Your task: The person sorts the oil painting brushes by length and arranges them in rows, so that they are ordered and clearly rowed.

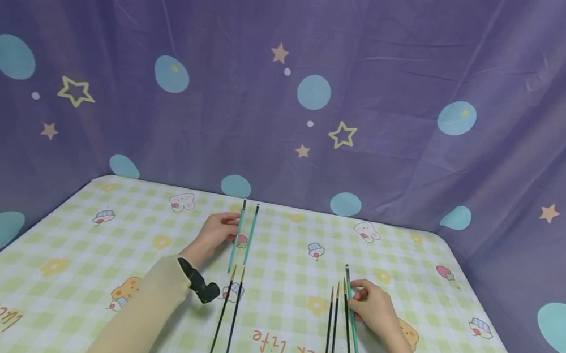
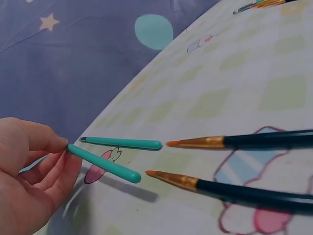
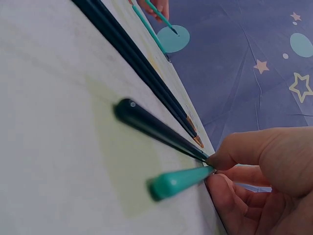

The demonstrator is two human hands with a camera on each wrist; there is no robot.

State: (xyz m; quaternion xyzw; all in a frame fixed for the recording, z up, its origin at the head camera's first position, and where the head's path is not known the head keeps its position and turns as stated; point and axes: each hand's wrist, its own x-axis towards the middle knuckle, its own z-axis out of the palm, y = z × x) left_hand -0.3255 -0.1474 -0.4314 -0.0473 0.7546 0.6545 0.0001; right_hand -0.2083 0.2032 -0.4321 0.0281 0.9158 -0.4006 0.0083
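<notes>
My left hand (image 1: 216,230) pinches a teal paintbrush (image 1: 233,251) at the far left of the table; its bristle end points away from me. In the left wrist view the rounded handle end is lifted, casting a shadow on the cloth. Just right of it lies a second teal paintbrush (image 1: 251,233). My right hand (image 1: 373,304) pinches another teal paintbrush (image 1: 353,337) between thumb and fingers. A black paintbrush (image 1: 348,319) lies right against its left side, close to my fingertips in the right wrist view (image 3: 161,132).
Two black paintbrushes (image 1: 234,319) lie side by side below the teal pair, tips away from me. Two more black paintbrushes (image 1: 334,335) lie left of my right hand. A checked tablecloth (image 1: 292,291) covers the table; a purple starry curtain (image 1: 381,169) hangs behind its far edge.
</notes>
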